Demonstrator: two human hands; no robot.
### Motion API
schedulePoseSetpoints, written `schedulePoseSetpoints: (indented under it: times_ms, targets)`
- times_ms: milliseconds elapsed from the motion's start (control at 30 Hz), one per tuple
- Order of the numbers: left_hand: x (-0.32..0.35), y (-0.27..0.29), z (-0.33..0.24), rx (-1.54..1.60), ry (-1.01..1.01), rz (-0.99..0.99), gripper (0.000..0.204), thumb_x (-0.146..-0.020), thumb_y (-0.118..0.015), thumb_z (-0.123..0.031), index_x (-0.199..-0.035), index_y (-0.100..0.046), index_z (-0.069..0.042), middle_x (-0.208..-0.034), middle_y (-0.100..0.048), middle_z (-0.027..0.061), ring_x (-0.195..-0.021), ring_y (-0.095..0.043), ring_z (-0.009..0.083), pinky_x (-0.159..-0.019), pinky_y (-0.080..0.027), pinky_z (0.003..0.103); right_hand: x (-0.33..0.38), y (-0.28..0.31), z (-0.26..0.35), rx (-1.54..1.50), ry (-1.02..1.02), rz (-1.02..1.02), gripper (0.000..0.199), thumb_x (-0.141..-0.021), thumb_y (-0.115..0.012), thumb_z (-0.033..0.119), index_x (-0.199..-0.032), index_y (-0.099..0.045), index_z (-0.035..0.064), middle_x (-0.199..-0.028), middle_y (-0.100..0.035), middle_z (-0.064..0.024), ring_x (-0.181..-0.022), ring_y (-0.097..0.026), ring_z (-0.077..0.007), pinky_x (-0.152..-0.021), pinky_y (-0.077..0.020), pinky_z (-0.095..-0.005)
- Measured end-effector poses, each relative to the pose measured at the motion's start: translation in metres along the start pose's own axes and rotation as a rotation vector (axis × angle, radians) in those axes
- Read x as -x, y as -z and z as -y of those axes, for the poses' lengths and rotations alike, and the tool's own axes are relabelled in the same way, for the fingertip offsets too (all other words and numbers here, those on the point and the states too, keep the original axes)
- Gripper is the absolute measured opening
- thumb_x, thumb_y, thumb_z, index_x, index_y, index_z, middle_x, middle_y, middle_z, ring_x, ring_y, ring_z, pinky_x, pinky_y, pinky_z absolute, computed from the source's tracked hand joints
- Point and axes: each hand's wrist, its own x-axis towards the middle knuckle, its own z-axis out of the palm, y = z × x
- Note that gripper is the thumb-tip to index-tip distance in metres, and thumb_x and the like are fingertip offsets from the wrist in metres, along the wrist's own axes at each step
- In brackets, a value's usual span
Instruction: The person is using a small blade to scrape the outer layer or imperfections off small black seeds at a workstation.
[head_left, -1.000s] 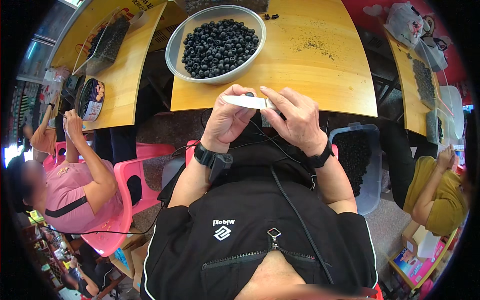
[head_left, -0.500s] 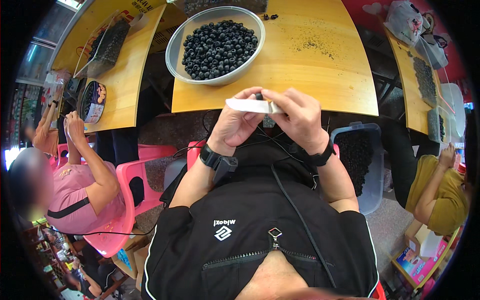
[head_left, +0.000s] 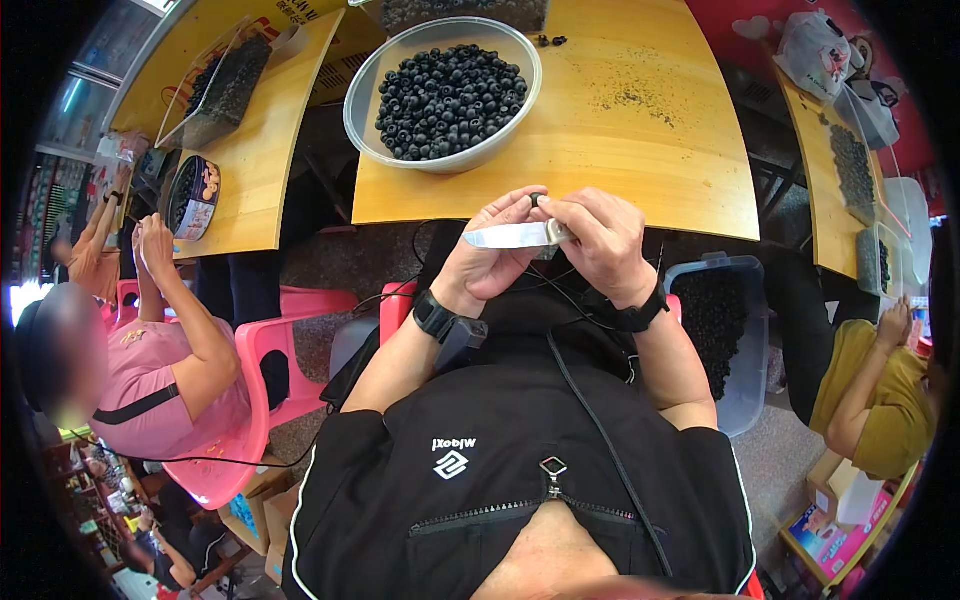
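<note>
Just beyond the near table edge, my left hand (head_left: 475, 262) pinches a small round dark piece (head_left: 537, 200) between thumb and fingertips. My right hand (head_left: 607, 240) is closed around the short handle of a small knife (head_left: 508, 236). Its pale blade points left, across in front of my left palm. The right thumb and forefinger meet the left fingertips at the dark piece. Further away on the table stands a translucent bowl (head_left: 357, 112), heaped with similar black, bead-like pieces (head_left: 452, 104).
The wooden table (head_left: 640, 180) carries dark crumbs (head_left: 640, 97) and a few loose pieces (head_left: 551, 41). A clear tub (head_left: 745, 395) of dark bits stands low at my right. People sit at side tables, one on a pink chair (head_left: 262, 400), with a round tin (head_left: 197, 198) near.
The knife blade has turned, showing its flat side more greyly, and sits slightly lower. Both hands remain together at the small piece. The whole view has shifted a little.
</note>
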Motion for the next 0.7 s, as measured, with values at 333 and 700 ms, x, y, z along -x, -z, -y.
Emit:
schedulePoseSetpoints:
  times_ms: [333,700]
  targets:
    - [0.001,-0.001,-0.004,-0.131,-0.135,-0.021,0.026,-0.088,-0.061,-0.001,-0.114,-0.060,-0.001,-0.089,-0.063,0.0021,-0.064,-0.046,0.0046,-0.059,-0.040,0.019,0.000,0.000,0.006,-0.124,-0.279,0.065,0.034,-0.067,-0.076,0.000,-0.100,-0.069,0.0055,-0.074,-0.060,-0.0066,-0.060,-0.058,-0.0193,-0.054,-0.0460,-0.0283]
    - [0.007,-0.007,-0.010,-0.102,-0.074,0.000,0.021,-0.092,-0.060,-0.011,-0.110,-0.061,-0.001,-0.094,-0.065,0.0040,-0.072,-0.057,0.0061,-0.065,-0.049,0.019,-0.001,0.005,0.001,-0.192,-0.202,0.068,0.040,-0.066,-0.071,-0.005,-0.104,-0.069,0.0075,-0.075,-0.060,-0.0068,-0.060,-0.057,-0.0192,-0.053,-0.0454,-0.0291]
